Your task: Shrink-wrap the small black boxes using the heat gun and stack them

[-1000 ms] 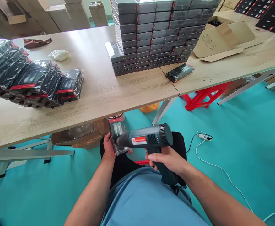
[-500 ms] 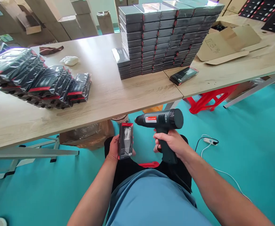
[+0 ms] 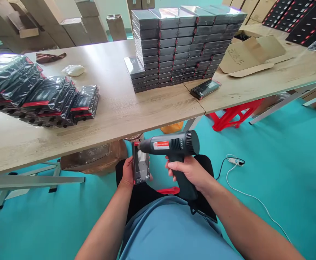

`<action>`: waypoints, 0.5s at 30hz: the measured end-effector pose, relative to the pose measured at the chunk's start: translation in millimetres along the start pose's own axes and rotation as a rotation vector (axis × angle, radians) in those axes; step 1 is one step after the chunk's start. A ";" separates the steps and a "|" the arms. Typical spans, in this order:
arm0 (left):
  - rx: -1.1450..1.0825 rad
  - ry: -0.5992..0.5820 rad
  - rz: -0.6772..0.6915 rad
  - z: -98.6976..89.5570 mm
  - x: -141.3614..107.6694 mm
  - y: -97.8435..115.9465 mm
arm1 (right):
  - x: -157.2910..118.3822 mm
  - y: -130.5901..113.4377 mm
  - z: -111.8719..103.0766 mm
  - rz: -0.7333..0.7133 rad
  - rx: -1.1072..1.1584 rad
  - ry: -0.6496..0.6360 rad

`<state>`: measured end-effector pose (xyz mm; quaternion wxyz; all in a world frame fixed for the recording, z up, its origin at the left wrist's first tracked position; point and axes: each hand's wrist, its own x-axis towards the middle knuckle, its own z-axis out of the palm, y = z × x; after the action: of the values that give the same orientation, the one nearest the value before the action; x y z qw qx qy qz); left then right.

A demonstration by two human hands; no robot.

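Note:
My left hand (image 3: 127, 172) grips a black and red product box (image 3: 141, 168) upright above my lap, its printed panel facing me. Around the handle of a dark heat gun (image 3: 171, 142) my right hand (image 3: 183, 169) is closed. The gun's nozzle points left and overlaps the upper part of the box in this view; whether they touch I cannot tell. Part of the box's top is hidden behind the nozzle. A single similar box (image 3: 205, 89) lies on the table near its front edge.
On the wooden table (image 3: 114, 108) stand film-wrapped boxes (image 3: 49, 95) at left and a tall stack of boxes (image 3: 174, 47) at centre. An opened carton (image 3: 250, 57) lies at right. A red stool (image 3: 225, 117) and a power cable (image 3: 258, 200) are on the floor.
The heat gun has moved left in my right hand, so its nozzle now overlaps the top of the box. My left hand still holds the box. The view has shifted slightly.

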<state>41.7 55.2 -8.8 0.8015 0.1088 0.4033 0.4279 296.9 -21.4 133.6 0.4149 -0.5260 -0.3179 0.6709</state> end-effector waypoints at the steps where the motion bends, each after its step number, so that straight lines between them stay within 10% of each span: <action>1: -0.005 -0.013 0.000 1.3 -1.2 0.9 | 0.0 0.6 -5.7 0.022 -0.003 0.061; 4: -0.009 -0.066 -0.014 5.4 -5.9 4.4 | 1.0 0.4 -26.2 0.107 -0.020 0.186; 15: 0.085 0.036 -0.099 7.8 -5.9 9.0 | -5.4 -20.5 -41.2 0.097 -0.311 -0.234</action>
<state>40.3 57.5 4.2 0.8090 0.1146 0.4404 0.3720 341.9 -17.3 143.6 0.2560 -0.5169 -0.4381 0.6894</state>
